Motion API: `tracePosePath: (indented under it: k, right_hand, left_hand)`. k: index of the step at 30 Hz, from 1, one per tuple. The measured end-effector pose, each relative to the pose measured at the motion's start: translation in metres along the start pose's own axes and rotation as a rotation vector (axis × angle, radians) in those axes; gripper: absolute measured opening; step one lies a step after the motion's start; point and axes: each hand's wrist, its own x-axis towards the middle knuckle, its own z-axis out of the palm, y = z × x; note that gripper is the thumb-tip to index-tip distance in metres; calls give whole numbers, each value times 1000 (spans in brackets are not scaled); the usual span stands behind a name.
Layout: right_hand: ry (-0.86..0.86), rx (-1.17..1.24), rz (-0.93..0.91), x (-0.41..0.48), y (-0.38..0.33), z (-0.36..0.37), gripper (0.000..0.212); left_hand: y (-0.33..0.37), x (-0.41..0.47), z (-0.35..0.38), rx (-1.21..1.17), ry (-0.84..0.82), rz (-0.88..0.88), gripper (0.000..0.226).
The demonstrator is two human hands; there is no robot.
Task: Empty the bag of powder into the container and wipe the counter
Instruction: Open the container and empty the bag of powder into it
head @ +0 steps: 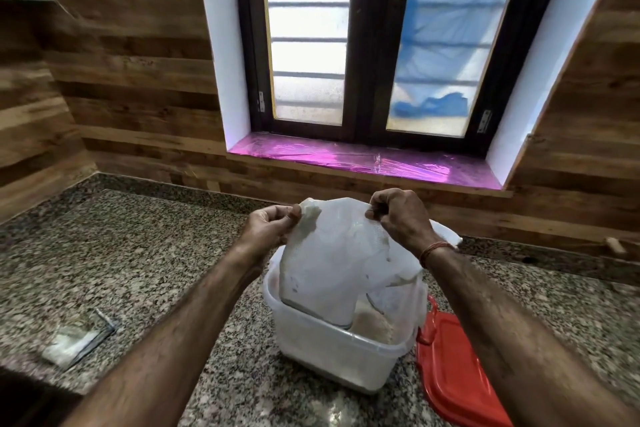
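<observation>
A translucent white plastic bag (341,253) hangs upside down over a clear rectangular container (332,350) on the granite counter (145,253). My left hand (273,224) pinches the bag's upper left corner. My right hand (398,213) pinches its upper right corner. The bag's lower end reaches inside the container. Pale powder (372,321) lies in the container beside the bag's mouth.
A red lid (453,371) lies flat to the right of the container. A small clear plastic piece (78,340) rests on the counter at the left. Wood-panelled walls and a window with a pink-lined sill (349,156) stand behind.
</observation>
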Motion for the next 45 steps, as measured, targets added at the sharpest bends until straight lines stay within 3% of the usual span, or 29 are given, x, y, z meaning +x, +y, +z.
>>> tracePosePath:
  k: [3, 6, 10, 12, 14, 16, 19, 22, 26, 28, 31, 34, 38, 42, 45]
  right_hand:
    - [-18, 1, 3, 1, 0, 3, 23]
    - [-25, -3, -5, 2, 3, 4, 42]
    - [-35, -26, -28, 1, 1, 6, 27]
    - [-36, -39, -24, 0, 1, 8, 30]
    - [-31, -45, -20, 2, 3, 8, 35]
    - [-13, -48, -8, 4, 6, 4, 27]
    - [20, -9, -21, 4, 2, -2, 15]
    - [33, -4, -65, 0, -5, 0, 13]
    - [114, 42, 5, -3, 2, -2, 16]
    - [140, 36, 25, -1, 3, -3, 16]
    - [137, 12, 11, -1, 4, -4, 15]
    - [179, 7, 25, 0, 6, -7, 16]
    - [156, -51, -19, 0, 1, -5, 15]
    - [176, -77, -52, 1, -3, -8, 12]
    - [156, -154, -119, -1, -9, -4, 12]
  left_hand:
    - [-1, 2, 6, -52, 31, -5, 29]
    - [2, 2, 9, 66, 74, 93, 16]
    - [12, 5, -1, 803, 275, 490, 20]
    - [11, 4, 0, 993, 321, 666, 24]
    - [7, 2, 0, 896, 343, 650, 17]
    - [0, 3, -3, 647, 334, 466, 9]
    - [-10, 0, 1, 431, 224, 238, 28]
    - [-13, -5, 22, 475, 191, 201, 40]
    - [-14, -9, 33, 690, 208, 351, 91]
    - [-19, -10, 32, 767, 226, 354, 101]
    - [-24, -14, 41, 727, 138, 379, 104]
    - [-18, -12, 39, 599, 345, 391, 103]
    - [-22, -10, 34, 681, 121, 332, 85]
    - [-14, -6, 31, 514, 398, 385, 96]
    - [-15, -9, 31, 680, 169, 322, 84]
